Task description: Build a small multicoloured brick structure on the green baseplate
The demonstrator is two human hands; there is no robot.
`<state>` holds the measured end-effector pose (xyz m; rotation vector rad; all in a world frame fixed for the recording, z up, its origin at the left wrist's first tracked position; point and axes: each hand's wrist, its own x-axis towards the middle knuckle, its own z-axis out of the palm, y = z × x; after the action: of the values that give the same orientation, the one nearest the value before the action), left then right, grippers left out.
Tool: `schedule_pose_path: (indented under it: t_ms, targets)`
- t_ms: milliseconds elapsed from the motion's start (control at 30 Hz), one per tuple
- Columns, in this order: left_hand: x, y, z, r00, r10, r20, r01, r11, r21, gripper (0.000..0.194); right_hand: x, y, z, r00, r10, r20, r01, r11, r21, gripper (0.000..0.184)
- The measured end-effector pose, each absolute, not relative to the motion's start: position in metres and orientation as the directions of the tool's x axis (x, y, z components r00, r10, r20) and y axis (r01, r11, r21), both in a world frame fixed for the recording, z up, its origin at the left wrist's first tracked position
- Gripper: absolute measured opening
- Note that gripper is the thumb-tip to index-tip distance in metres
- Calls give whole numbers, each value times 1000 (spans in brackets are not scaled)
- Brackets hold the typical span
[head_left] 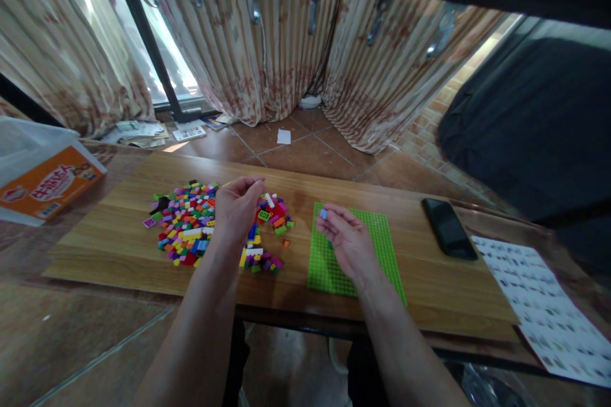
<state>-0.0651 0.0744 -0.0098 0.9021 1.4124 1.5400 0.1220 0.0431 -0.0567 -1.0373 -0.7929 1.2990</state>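
My right hand (pixel 347 238) is closed in a pinch on a small light blue toy brick (pixel 323 213), just above the green baseplate (pixel 382 235). A bit of darker green shows on the plate beside my fingers. My left hand (pixel 238 206) hovers over a heap of loose toy bricks (pixel 186 222) in many colours. Its thumb and fingertips are pressed together; what they hold, if anything, is too small to make out. Single bricks, such as an orange brick (pixel 286 243), lie at the heap's right edge.
The wooden tabletop (pixel 119 235) carries a black phone (pixel 449 229) right of the plate. A printed sheet (pixel 544 305) lies at the far right, and an orange and white box (pixel 52 178) stands at the far left. Curtains (pixel 267 44) hang behind.
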Motion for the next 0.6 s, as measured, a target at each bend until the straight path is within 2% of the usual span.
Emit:
schedule_pose_path:
  t_ms: [133, 400, 500, 600]
  targets:
    - [-60, 76, -11, -381, 924, -36, -96, -1, 995, 17, 141, 45, -51, 204, 977, -61, -338, 12, -941, 28]
    - [-64, 76, -9, -401, 916, -29, -82, -4, 997, 16, 152, 46, -60, 310, 951, -25, -102, 7, -995, 31]
    - [-70, 77, -14, -384, 923, -8, 5, 10, 1000, 18, 145, 42, -64, 243, 969, 51, 29, 45, -999, 27]
    - [-80, 80, -21, -350, 935, 48, 170, 13, 985, 20, 129, 33, -69, 84, 986, 145, 241, 121, -963, 21]
